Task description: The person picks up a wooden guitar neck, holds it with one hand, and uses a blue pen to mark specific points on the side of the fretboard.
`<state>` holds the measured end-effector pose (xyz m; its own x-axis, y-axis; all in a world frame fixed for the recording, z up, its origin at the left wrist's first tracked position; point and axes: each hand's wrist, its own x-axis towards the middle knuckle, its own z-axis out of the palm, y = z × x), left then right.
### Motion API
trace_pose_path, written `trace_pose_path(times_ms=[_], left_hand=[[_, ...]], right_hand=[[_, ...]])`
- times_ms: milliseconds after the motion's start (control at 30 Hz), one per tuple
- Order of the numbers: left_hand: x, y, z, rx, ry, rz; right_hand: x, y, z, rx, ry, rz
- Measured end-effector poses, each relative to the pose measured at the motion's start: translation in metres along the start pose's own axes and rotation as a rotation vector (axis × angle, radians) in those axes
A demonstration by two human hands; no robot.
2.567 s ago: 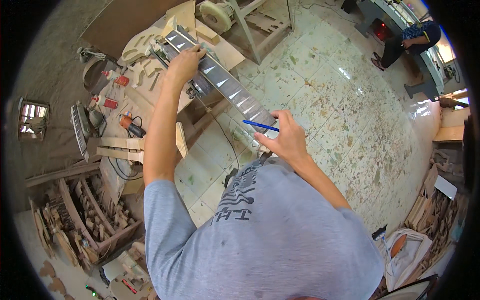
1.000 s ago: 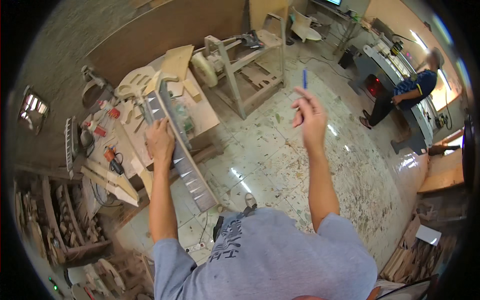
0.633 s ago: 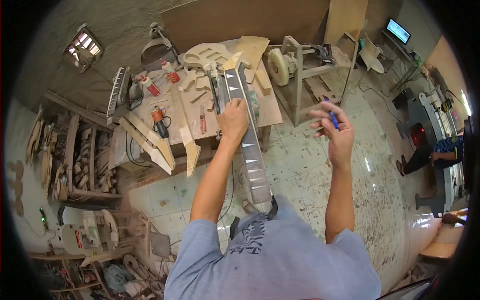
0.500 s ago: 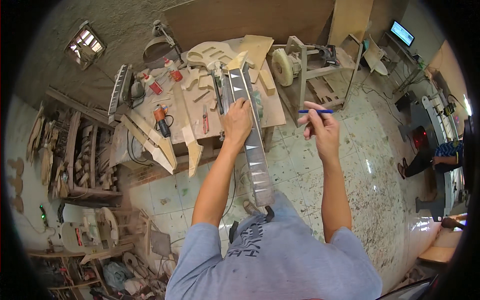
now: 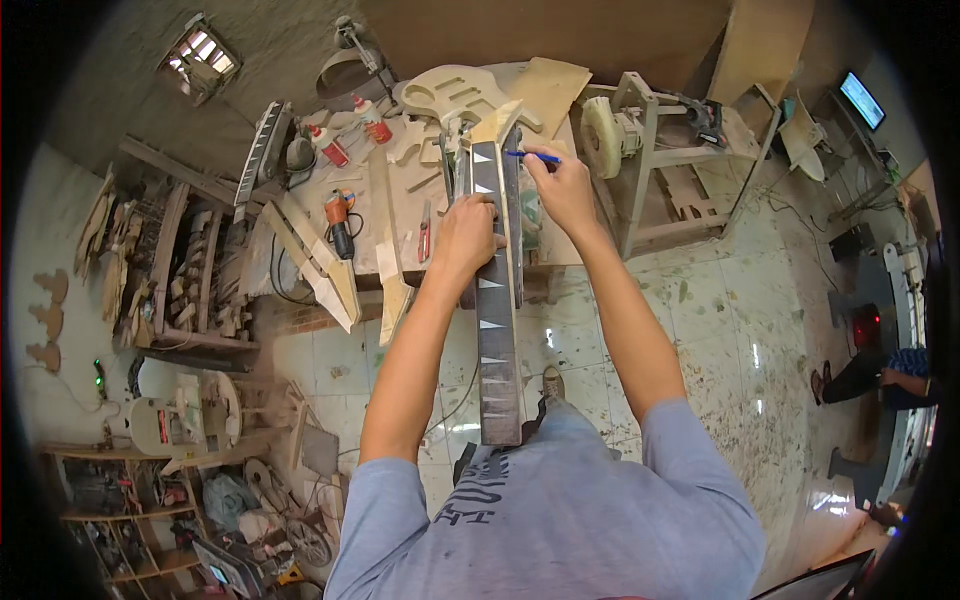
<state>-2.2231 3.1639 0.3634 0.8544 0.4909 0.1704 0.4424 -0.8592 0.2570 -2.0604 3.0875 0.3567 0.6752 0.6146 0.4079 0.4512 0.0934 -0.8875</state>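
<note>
A guitar neck (image 5: 497, 350) with a dark fretboard and pale triangular inlays runs from the workbench toward my body. My left hand (image 5: 467, 236) is closed around the middle of the neck. In my right hand (image 5: 566, 188) is a blue pen (image 5: 540, 157), pinched between the fingers. The pen's tip is at the right edge of the neck, just below the pale headstock (image 5: 495, 122); whether it touches the wood I cannot tell. A clamp-like metal tool (image 5: 455, 165) lies against the neck's left side.
On the workbench (image 5: 360, 215) are an orange power tool (image 5: 340, 222), red-and-white glue bottles (image 5: 372, 120), a red utility knife (image 5: 425, 230), unfinished necks (image 5: 397, 295) and a guitar body (image 5: 455, 92). A wooden frame with a round wheel (image 5: 602, 138) stands right. Another person (image 5: 880, 378) is at far right.
My right hand has moved left and forward, bringing the pen from open air to the neck near the headstock. The neck now points straighter toward me, with my left hand still on it.
</note>
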Motion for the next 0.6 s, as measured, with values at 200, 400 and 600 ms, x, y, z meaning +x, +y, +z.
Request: trace_pose_path(times_ms=[200,400,600], left_hand=[[0.011,0.007,-0.008,-0.036,-0.071,-0.059],[0.033,0.013,-0.021,0.050,-0.233,-0.066],[0.036,0.006,-0.013,0.157,-0.196,-0.012]], right_hand=[[0.037,0.032,0.019,0.001,-0.016,-0.030],[0.053,0.046,0.023,-0.038,-0.088,0.001],[0.061,0.049,0.029,-0.048,-0.141,0.034]])
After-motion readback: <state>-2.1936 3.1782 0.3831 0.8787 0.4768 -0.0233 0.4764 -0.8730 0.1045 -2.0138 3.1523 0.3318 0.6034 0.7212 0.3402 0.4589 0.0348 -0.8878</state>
